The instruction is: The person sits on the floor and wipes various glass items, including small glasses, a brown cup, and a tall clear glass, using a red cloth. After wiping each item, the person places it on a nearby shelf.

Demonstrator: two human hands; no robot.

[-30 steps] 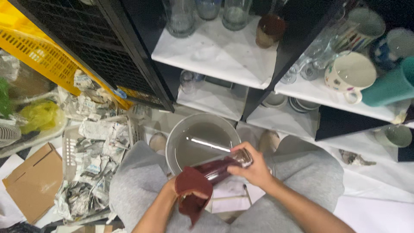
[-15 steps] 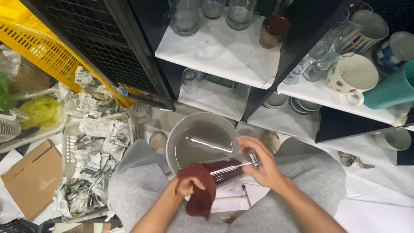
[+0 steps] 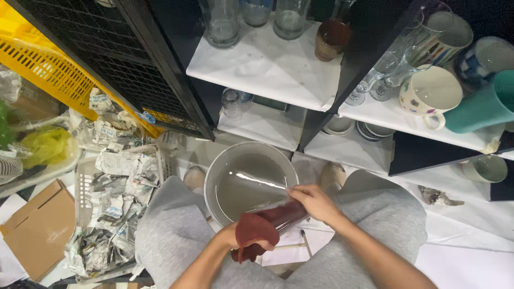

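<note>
I sit on the floor with my knees apart, over a round grey basin [image 3: 214, 182] of cloudy water. My right hand [image 3: 316, 202] grips the rim end of a clear drinking glass [image 3: 284, 215] held on its side above the basin's near edge. My left hand [image 3: 238, 238] is closed on a dark red cloth [image 3: 256, 230], which wraps the glass's other end. Another clear glass [image 3: 261, 181] lies sunk in the water.
A black shelf unit with white liners holds glasses [image 3: 222, 24], a brown cup [image 3: 332, 40], stemmed glasses [image 3: 383, 75], a patterned mug [image 3: 428, 93] and a teal cup [image 3: 479, 109]. A yellow crate [image 3: 48, 69], crumpled newspaper [image 3: 115, 176] and a cardboard box [image 3: 35, 230] lie left.
The cloth hung loose below my left hand; now it is bunched around the glass's end. The glass has tilted and my right hand has shifted along it.
</note>
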